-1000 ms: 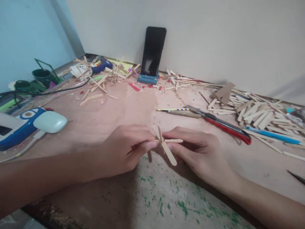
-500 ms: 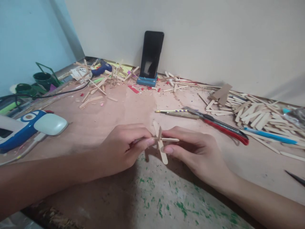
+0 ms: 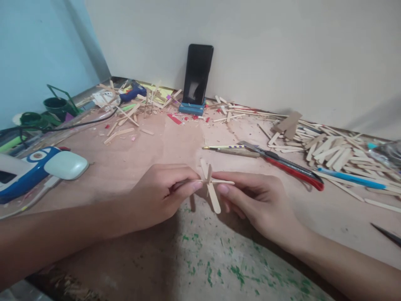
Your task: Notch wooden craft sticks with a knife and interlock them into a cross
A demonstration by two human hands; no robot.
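Between my two hands is a small airplane-like cross of glued wooden craft sticks (image 3: 214,200), with a short piece standing up at its centre. My left hand (image 3: 166,190) pinches its left arm between thumb and bent forefinger; that end is hidden in the fingers. On the other side, my right hand (image 3: 265,200) has its thumb and forefinger closed around the right arm, whose tip lies along the fingers. The longest stick points down towards me. Both hands hold the piece just above the worktable (image 3: 150,267).
Beyond my hands lie a red utility knife (image 3: 293,169) and a thin patterned brush or pencil (image 3: 222,146). A heap of craft sticks (image 3: 335,152) and a blue pen (image 3: 352,179) are at right. A phone (image 3: 198,75) stands at the back. A blue glue gun (image 3: 133,91) lies back left.
My right thumb has moved up from the lower stick onto the right arm, and the other right fingers have shifted under it. My left hand keeps its pinch.
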